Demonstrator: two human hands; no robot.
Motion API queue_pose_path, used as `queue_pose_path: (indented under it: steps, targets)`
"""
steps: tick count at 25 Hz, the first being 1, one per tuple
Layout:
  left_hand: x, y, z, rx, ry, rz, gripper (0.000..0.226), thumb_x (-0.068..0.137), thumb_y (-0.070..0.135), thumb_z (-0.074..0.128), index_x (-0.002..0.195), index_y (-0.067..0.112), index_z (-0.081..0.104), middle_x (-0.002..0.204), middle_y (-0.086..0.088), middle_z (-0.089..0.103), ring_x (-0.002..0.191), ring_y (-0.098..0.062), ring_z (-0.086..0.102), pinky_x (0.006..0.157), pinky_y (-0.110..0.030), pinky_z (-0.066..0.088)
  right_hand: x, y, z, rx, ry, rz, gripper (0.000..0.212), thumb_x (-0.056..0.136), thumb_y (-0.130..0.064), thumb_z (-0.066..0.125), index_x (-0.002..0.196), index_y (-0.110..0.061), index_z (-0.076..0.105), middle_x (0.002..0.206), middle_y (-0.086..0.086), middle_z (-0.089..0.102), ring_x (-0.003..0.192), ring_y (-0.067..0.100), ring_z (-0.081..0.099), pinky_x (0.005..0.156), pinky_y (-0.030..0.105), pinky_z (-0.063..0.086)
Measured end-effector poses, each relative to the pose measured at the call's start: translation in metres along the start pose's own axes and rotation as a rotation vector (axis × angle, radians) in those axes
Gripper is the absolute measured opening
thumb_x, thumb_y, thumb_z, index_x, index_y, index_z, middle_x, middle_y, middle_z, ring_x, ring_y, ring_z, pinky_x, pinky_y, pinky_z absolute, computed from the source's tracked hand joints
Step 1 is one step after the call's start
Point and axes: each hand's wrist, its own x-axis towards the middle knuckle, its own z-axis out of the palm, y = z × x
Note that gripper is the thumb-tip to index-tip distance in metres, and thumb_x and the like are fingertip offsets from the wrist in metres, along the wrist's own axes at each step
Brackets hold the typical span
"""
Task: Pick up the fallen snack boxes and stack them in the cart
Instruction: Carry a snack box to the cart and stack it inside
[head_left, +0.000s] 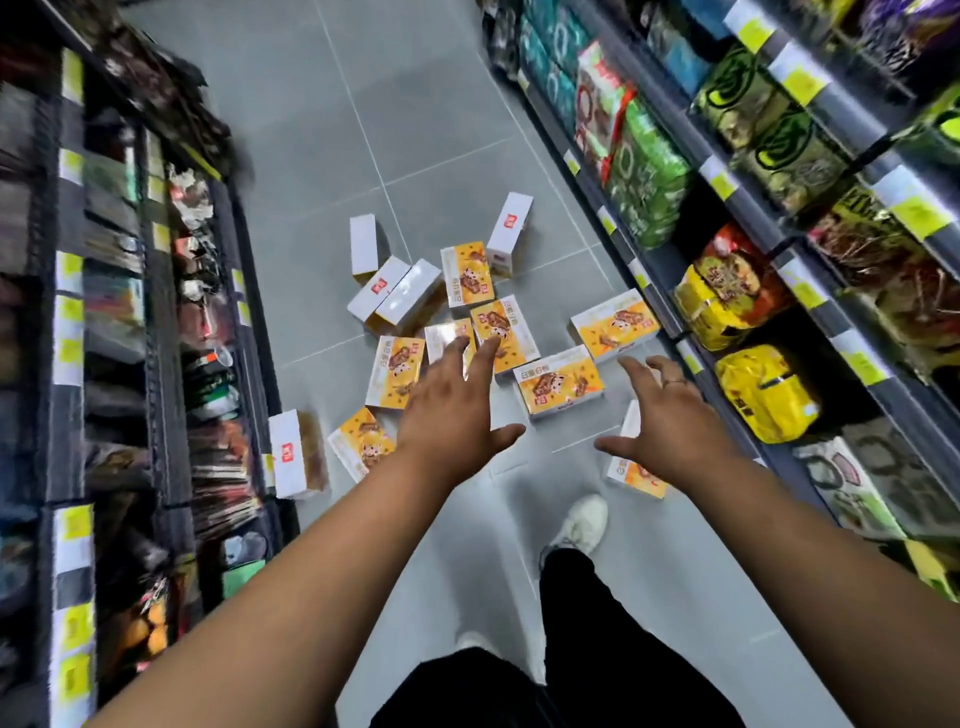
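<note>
Boxes (558, 382) scattered mid-floor (322, 130).
Left hand (457, 410) and right hand (660, 415) reached above them, fingers spread wide, holding nothing.

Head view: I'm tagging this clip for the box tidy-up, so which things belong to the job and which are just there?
Job:
- fallen snack boxes, scattered on the floor
- left hand and right hand, both reaching toward them, holding nothing

Just there:
- bagged snacks on the right
- shelf goods on the left
- yellow price tags
</note>
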Motion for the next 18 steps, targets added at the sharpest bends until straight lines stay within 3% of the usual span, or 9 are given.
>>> queue_pose_path:
  steps: [9,12,18]
  targets:
    - [0.173,0.012,0.085,-0.117,-0.062,-0.019,0.093,0.078,0.049,0.074,0.151,0.019,0.025,0.152,-0.012,0.028,0.136,-0.032,0.035,0.107,-0.042,0.038,0.157,0.065,0.019,0.034,-0.06,0.083,0.103,0.074,-0.06,0.071,0.152,-0.031,0.011,0.157,0.008,0.015,0.135,0.034,0.034,0.1,0.041,0.041]
    - [0.223,-0.005,0.128,-0.235,-0.001,-0.035,0.083,0.078,0.044,0.076,0.145,0.015,0.037,0.142,-0.014,0.041,0.13,-0.031,0.041,0.105,-0.041,0.038,0.207,0.086,0.054,0.087,-0.067,0.128,0.105,0.072,-0.06,0.073,0.152,-0.03,0.013,0.154,0.01,0.017,0.132,0.036,0.035,0.1,0.045,0.043]
    - [0.317,-0.046,0.282,-0.34,-0.031,-0.087,0.08,0.076,0.05,0.072,0.142,0.018,0.04,0.133,-0.011,0.045,0.123,-0.027,0.045,0.101,-0.043,0.043,0.33,0.124,0.178,0.113,-0.012,0.194,0.11,0.07,-0.057,0.077,0.153,-0.029,0.01,0.153,0.014,0.016,0.13,0.04,0.034,0.096,0.047,0.043]
